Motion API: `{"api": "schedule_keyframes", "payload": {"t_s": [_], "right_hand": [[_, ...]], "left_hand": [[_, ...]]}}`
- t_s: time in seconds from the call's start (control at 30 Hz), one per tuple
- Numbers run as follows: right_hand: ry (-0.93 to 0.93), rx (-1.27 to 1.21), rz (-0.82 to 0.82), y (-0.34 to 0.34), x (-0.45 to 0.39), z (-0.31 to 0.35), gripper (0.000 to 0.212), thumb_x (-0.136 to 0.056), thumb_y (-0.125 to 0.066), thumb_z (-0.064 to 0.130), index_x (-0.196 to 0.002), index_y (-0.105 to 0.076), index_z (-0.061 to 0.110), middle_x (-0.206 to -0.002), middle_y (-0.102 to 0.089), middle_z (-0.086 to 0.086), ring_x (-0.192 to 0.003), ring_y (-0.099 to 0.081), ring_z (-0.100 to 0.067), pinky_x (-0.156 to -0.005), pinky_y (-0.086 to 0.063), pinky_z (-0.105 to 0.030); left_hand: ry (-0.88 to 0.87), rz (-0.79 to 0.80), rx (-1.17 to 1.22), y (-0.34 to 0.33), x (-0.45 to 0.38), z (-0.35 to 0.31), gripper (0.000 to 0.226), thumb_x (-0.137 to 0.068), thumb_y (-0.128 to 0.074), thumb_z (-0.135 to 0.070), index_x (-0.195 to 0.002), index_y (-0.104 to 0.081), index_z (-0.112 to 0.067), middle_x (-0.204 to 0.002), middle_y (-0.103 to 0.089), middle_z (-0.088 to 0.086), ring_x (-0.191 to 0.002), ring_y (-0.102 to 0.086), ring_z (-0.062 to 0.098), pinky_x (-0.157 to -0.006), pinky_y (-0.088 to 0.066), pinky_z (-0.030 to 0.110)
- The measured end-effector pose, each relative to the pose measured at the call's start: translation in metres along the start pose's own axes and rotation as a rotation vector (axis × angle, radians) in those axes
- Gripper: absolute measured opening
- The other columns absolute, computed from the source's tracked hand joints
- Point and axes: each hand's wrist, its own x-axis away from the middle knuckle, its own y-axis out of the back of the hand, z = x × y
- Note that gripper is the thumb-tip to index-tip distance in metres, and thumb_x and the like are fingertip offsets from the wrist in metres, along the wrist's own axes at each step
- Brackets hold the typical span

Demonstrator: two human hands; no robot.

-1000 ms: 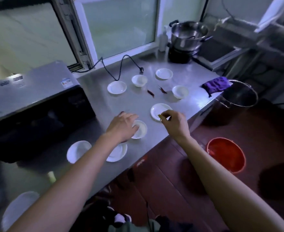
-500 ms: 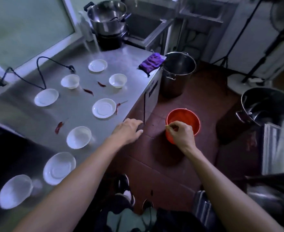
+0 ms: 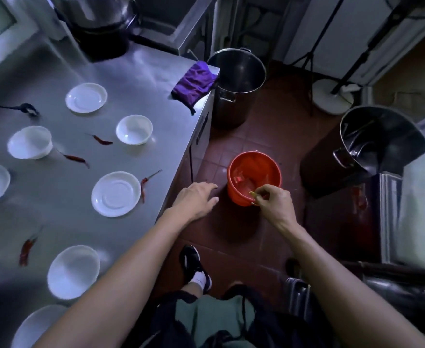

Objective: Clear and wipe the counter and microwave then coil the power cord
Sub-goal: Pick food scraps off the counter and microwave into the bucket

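Note:
The steel counter [image 3: 141, 71] carries several white saucers and bowls, among them a saucer [image 3: 116, 194] near the front edge and a bowl [image 3: 134, 129]. Several dried red chillies lie between them; one chilli [image 3: 145, 185] touches that saucer. A purple cloth [image 3: 194, 82] sits on the counter's far corner. The power cord's plug [image 3: 28, 109] lies at the left. My right hand [image 3: 274, 202] pinches a small yellowish scrap over the rim of an orange bucket [image 3: 254, 177] on the floor. My left hand [image 3: 197, 200] hovers with relaxed fingers just off the counter's edge, holding nothing.
A tall steel pot [image 3: 236, 84] stands on the floor beside the counter's corner. Another large pot [image 3: 382, 141] sits at the right. A pot on a dark cooker [image 3: 98, 26] stands at the counter's back. A fan base [image 3: 332, 94] is on the red tiles.
The view has swung right from the counter to the floor. My right hand carried its pinched scrap from the saucer to above the bucket. My left hand left the bowl and moved past the edge.

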Motion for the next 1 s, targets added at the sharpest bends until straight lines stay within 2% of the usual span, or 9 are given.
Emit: {"api": "schedule_keyframes", "payload": {"t_s": [0.13, 0.37, 0.77, 1.0], "right_hand": [[-0.076, -0.001, 0.0, -0.006, -0.017, -0.005, 0.002, -0.085, -0.075, 0.024, -0.086, -0.075, 0.022, -0.086, -0.074, 0.007, -0.078, -0.068, -0.011, -0.076, -0.058, -0.039], [-0.174, 0.032, -0.001, -0.009, -0.062, -0.026, 0.011, -0.084, -0.072, 0.025, -0.094, -0.076, 0.02, -0.097, -0.073, 0.0, -0.089, -0.066, -0.019, -0.084, -0.054, -0.038], [-0.43, -0.125, 0.105, -0.025, -0.159, -0.118, 0.012, -0.085, -0.065, 0.029, -0.092, -0.074, 0.026, -0.093, -0.073, 0.007, -0.089, -0.066, -0.015, -0.082, -0.055, -0.039], [-0.517, -0.134, 0.166, -0.062, -0.24, -0.18, 0.012, -0.086, -0.064, 0.029, -0.094, -0.072, 0.026, -0.094, -0.074, 0.007, -0.089, -0.068, -0.017, -0.081, -0.055, -0.035]], "left_hand": [[-0.032, 0.043, -0.016, 0.003, -0.033, 0.002, 0.05, -0.099, -0.05, -0.045, -0.145, -0.045, -0.027, -0.144, -0.052, 0.002, -0.132, -0.048, 0.026, -0.106, -0.043, 0.043], [-0.079, 0.087, -0.048, 0.009, -0.093, -0.009, 0.046, -0.098, -0.05, -0.045, -0.141, -0.048, -0.027, -0.141, -0.055, 0.002, -0.13, -0.05, 0.026, -0.105, -0.045, 0.043], [-0.02, 0.244, -0.11, -0.004, -0.221, -0.06, 0.044, -0.098, -0.051, -0.041, -0.139, -0.052, -0.024, -0.137, -0.058, 0.001, -0.126, -0.052, 0.025, -0.103, -0.045, 0.044], [-0.021, 0.387, -0.154, -0.044, -0.322, -0.082, 0.044, -0.098, -0.049, -0.041, -0.14, -0.05, -0.025, -0.138, -0.057, 0.003, -0.128, -0.051, 0.028, -0.101, -0.046, 0.048]]}}
